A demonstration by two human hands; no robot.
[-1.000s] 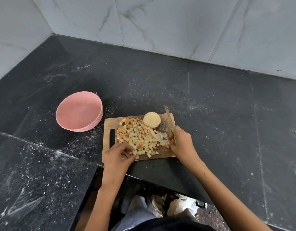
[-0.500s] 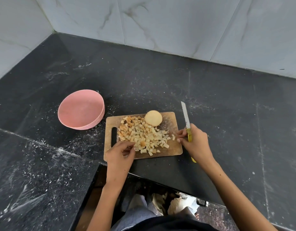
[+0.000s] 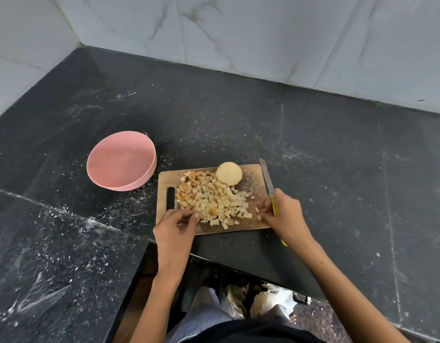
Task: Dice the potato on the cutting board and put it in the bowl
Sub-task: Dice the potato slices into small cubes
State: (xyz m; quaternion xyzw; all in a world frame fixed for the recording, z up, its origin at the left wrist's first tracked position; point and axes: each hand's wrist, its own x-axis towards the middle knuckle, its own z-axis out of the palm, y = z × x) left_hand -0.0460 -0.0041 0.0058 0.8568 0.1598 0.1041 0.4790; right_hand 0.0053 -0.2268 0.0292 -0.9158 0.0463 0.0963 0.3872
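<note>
While the right hand [image 3: 284, 216] holds the knife [image 3: 269, 188] by its yellow handle, with the fingers curled around it, the blade points away from the person and lies along the right edge of the cutting board [image 3: 257, 225]. The fingertips of this hand reach over that same edge, close to two or three loose potato cubes. The left hand [image 3: 174, 227] is at the near left corner of the cutting board; its fingers [image 3: 189, 214] are bent and drawn together at the edge of the diced potato [image 3: 212, 200], touching the nearest cubes, but I cannot tell if they really pinch any piece.

The diced potato makes a wide pile on the middle of the cutting board, some cubes pale and some more brown. At the far edge of the cutting board, a little right of the middle, sits an uncut potato half [image 3: 229, 173] with its round flat face up. The handle slot of the cutting board is on its left side.

The pink bowl [image 3: 121, 164] stands on the dark surface [image 3: 338, 157] left of the cutting board and a bit farther away, near it but not touching. White crumbs and marks are spread on the surface around the cutting board.
</note>
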